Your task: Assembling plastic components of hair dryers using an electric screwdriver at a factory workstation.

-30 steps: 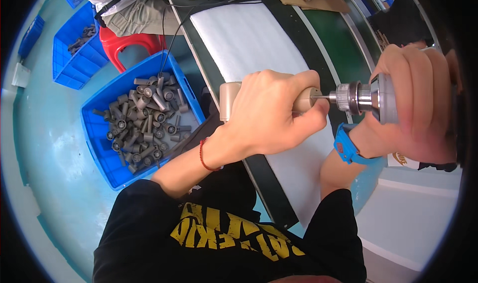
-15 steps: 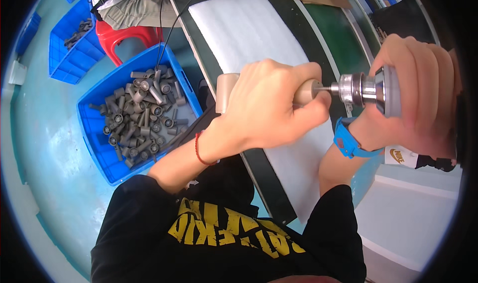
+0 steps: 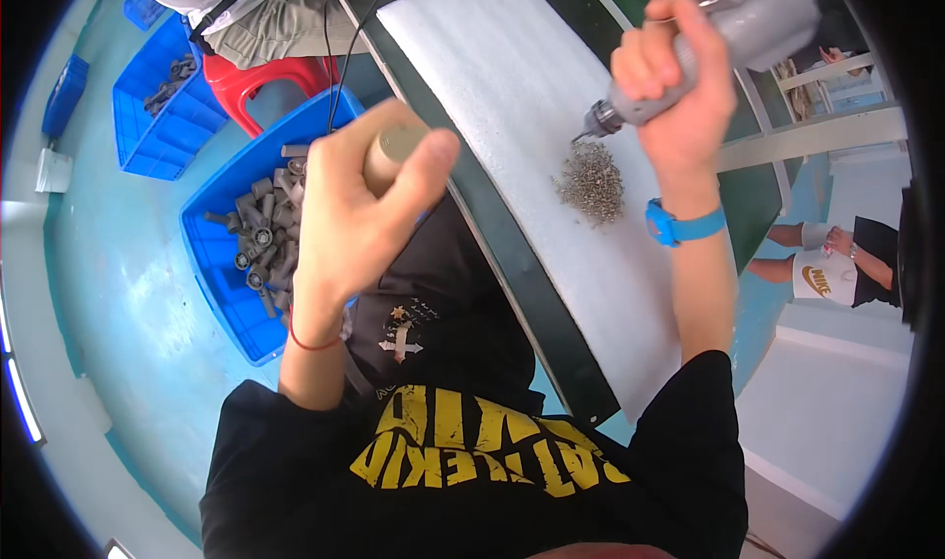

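My left hand (image 3: 340, 219) is wrapped round a beige-grey plastic tube part (image 3: 398, 146), its round end facing up between thumb and fingers. It hovers above the near right side of a blue bin full of similar grey parts (image 3: 261, 229). In my right hand (image 3: 684, 96) is a grey electric screwdriver (image 3: 763, 23), held tilted. The driver's tip points down at the edge of a pile of small metal screws (image 3: 594, 187) on a white foam sheet (image 3: 492, 77). Whether the tip touches a screw I cannot tell.
The blue bin (image 3: 210, 298) stands on the floor left of the dark green workbench (image 3: 551, 357). Behind it are a red stool (image 3: 241, 92) with a seated person and another blue bin (image 3: 162, 151). Black cables (image 3: 340, 62) hang between them. Another person (image 3: 837, 254) is at the right.
My left hand has moved left with the tube part, away from the foam sheet. My right hand has drawn the screwdriver off the part and swung it over the screws, which now show.
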`<state>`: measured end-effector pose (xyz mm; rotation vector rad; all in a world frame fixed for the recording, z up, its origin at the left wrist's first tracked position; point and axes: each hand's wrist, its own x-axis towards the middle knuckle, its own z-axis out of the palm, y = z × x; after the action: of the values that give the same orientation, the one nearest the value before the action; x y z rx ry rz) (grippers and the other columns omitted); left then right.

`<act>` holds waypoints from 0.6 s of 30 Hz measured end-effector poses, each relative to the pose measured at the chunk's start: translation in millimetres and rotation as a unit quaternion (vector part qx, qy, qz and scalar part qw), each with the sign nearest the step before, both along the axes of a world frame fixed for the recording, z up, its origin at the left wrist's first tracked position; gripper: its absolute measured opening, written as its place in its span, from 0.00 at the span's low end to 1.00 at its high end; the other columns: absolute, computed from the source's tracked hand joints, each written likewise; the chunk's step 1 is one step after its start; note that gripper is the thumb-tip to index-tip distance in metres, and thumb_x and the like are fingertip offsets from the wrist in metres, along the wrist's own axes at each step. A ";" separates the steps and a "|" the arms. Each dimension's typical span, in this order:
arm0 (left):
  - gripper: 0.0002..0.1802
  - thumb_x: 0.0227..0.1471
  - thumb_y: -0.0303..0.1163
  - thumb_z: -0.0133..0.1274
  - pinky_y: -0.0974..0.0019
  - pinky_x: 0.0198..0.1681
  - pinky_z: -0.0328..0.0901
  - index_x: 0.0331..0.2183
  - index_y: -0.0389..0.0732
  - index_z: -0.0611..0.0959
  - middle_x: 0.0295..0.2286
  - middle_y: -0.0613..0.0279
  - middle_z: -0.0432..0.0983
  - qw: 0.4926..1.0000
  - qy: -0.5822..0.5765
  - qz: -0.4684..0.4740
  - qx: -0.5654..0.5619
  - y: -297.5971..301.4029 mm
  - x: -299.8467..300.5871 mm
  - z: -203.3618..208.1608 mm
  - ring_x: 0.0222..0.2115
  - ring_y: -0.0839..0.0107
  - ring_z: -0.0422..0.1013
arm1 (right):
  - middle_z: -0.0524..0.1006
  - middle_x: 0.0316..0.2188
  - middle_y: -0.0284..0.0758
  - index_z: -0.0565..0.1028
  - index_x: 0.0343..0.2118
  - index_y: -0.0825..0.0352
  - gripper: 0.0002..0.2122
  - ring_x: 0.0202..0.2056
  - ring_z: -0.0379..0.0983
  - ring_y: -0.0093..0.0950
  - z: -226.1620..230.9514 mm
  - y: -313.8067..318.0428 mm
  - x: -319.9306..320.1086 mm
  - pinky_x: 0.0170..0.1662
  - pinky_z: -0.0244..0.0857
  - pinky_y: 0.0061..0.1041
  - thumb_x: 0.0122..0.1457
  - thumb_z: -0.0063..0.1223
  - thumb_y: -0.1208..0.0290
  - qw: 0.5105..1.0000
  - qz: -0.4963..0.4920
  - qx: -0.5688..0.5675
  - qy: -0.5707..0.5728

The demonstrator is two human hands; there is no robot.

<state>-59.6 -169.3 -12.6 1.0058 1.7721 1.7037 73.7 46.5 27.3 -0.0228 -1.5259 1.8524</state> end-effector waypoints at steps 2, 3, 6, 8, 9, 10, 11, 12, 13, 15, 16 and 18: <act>0.18 0.51 0.39 0.59 0.75 0.20 0.57 0.21 0.35 0.75 0.14 0.71 0.66 0.999 0.007 -0.033 -0.021 -2.2 7.3 -10.0 0.17 0.85 0.59 | 0.57 0.13 0.23 0.71 0.35 0.66 0.12 0.16 0.53 0.16 -13.3 -1.3 0.8 0.22 0.50 0.19 0.65 0.40 0.63 0.997 -0.008 -0.058 -0.055; 0.18 0.51 0.39 0.59 0.75 0.20 0.57 0.21 0.35 0.75 0.14 0.71 0.66 0.999 0.003 -0.034 -0.024 -1.5 10.6 -13.5 0.17 0.85 0.59 | 0.57 0.13 0.23 0.71 0.35 0.66 0.12 0.16 0.53 0.16 -16.6 -2.8 1.8 0.22 0.50 0.19 0.65 0.40 0.63 0.996 -0.009 -0.061 -0.059; 0.16 0.49 0.36 0.62 0.74 0.21 0.58 0.21 0.35 0.76 0.13 0.70 0.67 0.998 -0.005 -0.048 -0.051 4.7 15.6 -17.3 0.16 0.83 0.61 | 0.57 0.13 0.23 0.71 0.34 0.67 0.12 0.15 0.54 0.16 -21.3 -7.0 -2.1 0.21 0.51 0.19 0.63 0.42 0.63 0.995 0.017 -0.066 -0.075; 0.15 0.48 0.35 0.62 0.74 0.21 0.59 0.21 0.36 0.76 0.13 0.69 0.68 0.997 0.013 -0.052 -0.052 6.8 17.8 -19.5 0.16 0.82 0.61 | 0.58 0.13 0.23 0.71 0.34 0.68 0.12 0.15 0.54 0.16 -17.8 -14.9 -4.4 0.21 0.51 0.19 0.63 0.42 0.63 0.993 -0.008 -0.047 -0.112; 0.14 0.47 0.33 0.63 0.73 0.21 0.60 0.21 0.36 0.76 0.14 0.68 0.69 0.997 0.035 -0.056 -0.051 7.6 18.8 -20.4 0.16 0.81 0.62 | 0.58 0.13 0.23 0.71 0.34 0.68 0.11 0.15 0.54 0.16 -16.8 -16.5 -4.9 0.21 0.51 0.19 0.63 0.43 0.63 0.988 -0.032 -0.026 -0.147; 0.14 0.47 0.33 0.63 0.73 0.21 0.60 0.21 0.36 0.76 0.14 0.68 0.69 0.997 0.033 -0.056 -0.051 7.6 19.3 -20.9 0.16 0.81 0.62 | 0.57 0.13 0.23 0.70 0.34 0.68 0.12 0.15 0.54 0.16 -18.6 -15.8 -4.6 0.21 0.51 0.19 0.63 0.43 0.63 0.988 -0.028 -0.030 -0.149; 0.12 0.47 0.32 0.63 0.73 0.23 0.62 0.23 0.36 0.78 0.15 0.67 0.71 0.996 0.027 -0.060 -0.061 7.1 19.9 -21.0 0.17 0.80 0.64 | 0.57 0.13 0.23 0.70 0.34 0.68 0.12 0.15 0.54 0.16 -18.1 -15.9 -4.3 0.21 0.51 0.19 0.63 0.43 0.63 0.988 -0.028 -0.030 -0.150; 0.10 0.46 0.31 0.63 0.73 0.24 0.64 0.24 0.36 0.79 0.16 0.65 0.73 0.995 0.021 -0.063 -0.070 6.5 20.7 -21.0 0.18 0.80 0.67 | 0.58 0.12 0.23 0.70 0.34 0.68 0.12 0.15 0.54 0.16 -16.9 -16.2 -4.0 0.21 0.51 0.19 0.63 0.43 0.63 0.988 -0.029 -0.036 -0.145; 0.10 0.46 0.31 0.63 0.73 0.24 0.64 0.24 0.36 0.79 0.16 0.65 0.73 0.996 0.020 -0.062 -0.068 6.8 22.1 -22.8 0.18 0.80 0.67 | 0.58 0.12 0.23 0.70 0.34 0.67 0.12 0.15 0.54 0.16 -15.6 -15.7 -3.7 0.21 0.51 0.19 0.63 0.42 0.63 0.989 -0.029 -0.041 -0.139; 0.05 0.46 0.27 0.62 0.79 0.25 0.60 0.28 0.38 0.82 0.19 0.73 0.73 0.998 0.011 -0.064 -0.024 7.7 25.7 -26.6 0.21 0.87 0.66 | 0.58 0.12 0.23 0.70 0.33 0.66 0.12 0.15 0.54 0.16 -10.7 -10.1 0.7 0.21 0.51 0.19 0.63 0.41 0.62 0.993 0.007 -0.063 -0.102; 0.05 0.46 0.27 0.62 0.79 0.25 0.60 0.28 0.38 0.82 0.19 0.73 0.73 0.998 0.012 -0.062 -0.021 7.8 27.1 -24.1 0.21 0.87 0.66 | 0.58 0.12 0.23 0.70 0.33 0.66 0.12 0.15 0.54 0.16 -7.2 -6.8 3.0 0.20 0.51 0.19 0.63 0.41 0.62 0.993 0.044 -0.088 -0.063; 0.07 0.46 0.27 0.62 0.80 0.24 0.60 0.32 0.39 0.84 0.20 0.73 0.74 0.996 -0.030 -0.078 -0.025 8.9 29.2 -16.0 0.21 0.88 0.66 | 0.58 0.12 0.23 0.69 0.33 0.66 0.12 0.15 0.53 0.15 4.3 -4.0 7.8 0.21 0.51 0.19 0.64 0.40 0.62 0.995 0.069 -0.056 -0.042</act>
<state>-30.3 -160.5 -28.6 1.0321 1.6432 1.5706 81.5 42.4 31.6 -0.0508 -1.5108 2.0689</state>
